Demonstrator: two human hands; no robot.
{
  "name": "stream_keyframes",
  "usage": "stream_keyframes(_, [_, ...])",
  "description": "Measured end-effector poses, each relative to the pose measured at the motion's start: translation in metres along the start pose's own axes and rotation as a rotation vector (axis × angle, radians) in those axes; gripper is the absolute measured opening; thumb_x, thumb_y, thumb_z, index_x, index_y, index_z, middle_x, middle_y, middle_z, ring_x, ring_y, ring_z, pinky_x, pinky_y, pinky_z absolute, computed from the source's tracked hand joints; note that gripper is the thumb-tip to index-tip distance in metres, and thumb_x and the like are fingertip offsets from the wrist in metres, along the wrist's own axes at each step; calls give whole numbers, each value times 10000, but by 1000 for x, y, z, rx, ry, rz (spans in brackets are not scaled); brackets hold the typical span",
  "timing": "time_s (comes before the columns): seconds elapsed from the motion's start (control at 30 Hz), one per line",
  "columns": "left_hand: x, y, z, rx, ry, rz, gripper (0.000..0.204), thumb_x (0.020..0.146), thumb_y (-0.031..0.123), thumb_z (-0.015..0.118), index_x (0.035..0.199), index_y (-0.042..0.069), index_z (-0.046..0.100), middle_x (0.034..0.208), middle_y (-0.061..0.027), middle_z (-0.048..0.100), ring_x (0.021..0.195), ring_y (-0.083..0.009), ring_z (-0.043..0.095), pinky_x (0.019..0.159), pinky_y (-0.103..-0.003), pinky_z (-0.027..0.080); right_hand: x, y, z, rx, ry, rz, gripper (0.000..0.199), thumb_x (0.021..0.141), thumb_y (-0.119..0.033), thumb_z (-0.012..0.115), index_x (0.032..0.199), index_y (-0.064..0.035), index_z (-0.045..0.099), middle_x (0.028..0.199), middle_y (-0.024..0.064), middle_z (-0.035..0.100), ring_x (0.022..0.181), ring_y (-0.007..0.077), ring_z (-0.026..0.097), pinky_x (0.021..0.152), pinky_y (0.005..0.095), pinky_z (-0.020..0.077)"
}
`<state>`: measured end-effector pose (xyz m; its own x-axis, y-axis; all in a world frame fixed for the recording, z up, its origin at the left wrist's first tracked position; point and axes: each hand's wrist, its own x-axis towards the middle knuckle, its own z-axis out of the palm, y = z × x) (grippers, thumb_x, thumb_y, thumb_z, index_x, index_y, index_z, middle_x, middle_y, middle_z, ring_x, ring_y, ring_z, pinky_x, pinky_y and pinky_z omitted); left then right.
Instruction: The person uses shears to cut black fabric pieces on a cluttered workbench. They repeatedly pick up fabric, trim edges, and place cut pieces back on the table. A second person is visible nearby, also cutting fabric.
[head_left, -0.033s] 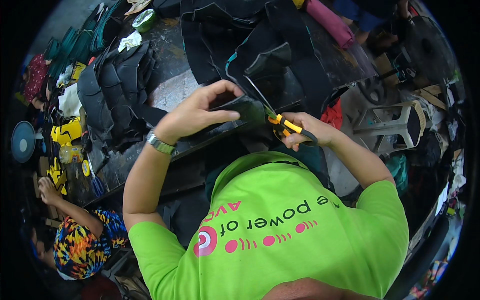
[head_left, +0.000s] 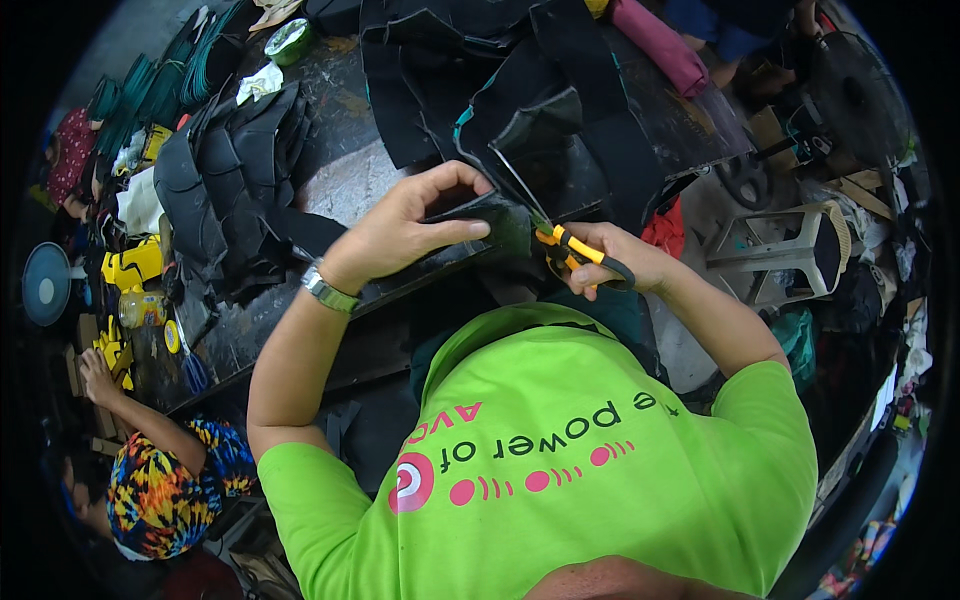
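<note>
The left hand (head_left: 405,232) pinches a flat black piece of rubbery material (head_left: 490,222) between thumb and fingers, holding it over the near edge of the dark worktable (head_left: 340,180). The right hand (head_left: 615,255) grips yellow-and-black-handled scissors (head_left: 560,245), fingers clenched through the loops, blades (head_left: 520,185) angled up against the piece. A stack of black cut pieces (head_left: 235,190) lies toward the table's left edge.
</note>
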<state>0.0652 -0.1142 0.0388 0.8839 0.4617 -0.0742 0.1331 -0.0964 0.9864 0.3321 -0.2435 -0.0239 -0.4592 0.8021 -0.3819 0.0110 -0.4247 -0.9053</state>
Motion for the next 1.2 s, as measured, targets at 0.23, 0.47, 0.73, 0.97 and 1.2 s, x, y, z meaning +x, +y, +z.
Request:
stream_keyframes(0.23, [-6,-8,9,9,303,19,191,905,128,639,1040,-1,596,879,14,558,811,-50,490,733,-228,422,-19,-2,-17,-2,-33,-33,522,763,-298,783,1123,-8,540,823,33,578,688,85,571,592,217,483])
stream_keyframes(0.47, [-5,-6,15,132,422,204,243,905,141,644,1075,-29,604,897,-21,580,808,-64,514,704,-231,433,-22,-3,3,88,200,-367,591,721,-172,841,1186,-51,497,940,70,585,773,105,566,719,243,462])
stream_keyframes(0.73, [9,2,48,-276,301,250,437,907,237,642,1239,-32,551,1085,-57,610,988,-104,544,867,-246,439,25,-53,21,-252,494,-812,483,783,82,655,1203,-69,469,1113,101,608,876,92,586,807,248,481])
stream_keyframes(0.97, [-3,-19,50,-84,510,209,203,962,148,553,1048,-26,615,906,0,605,845,-54,521,733,-235,430,40,-70,24,-276,519,-768,375,791,-1,658,1120,-62,489,937,43,632,899,101,621,860,253,476])
stream_keyframes(1.2, [-2,-14,57,471,642,268,121,834,43,640,940,-13,624,860,-120,614,754,-287,593,633,-315,456,32,-98,25,-193,356,-603,373,757,-32,751,1053,-51,525,883,15,586,820,70,582,781,224,475])
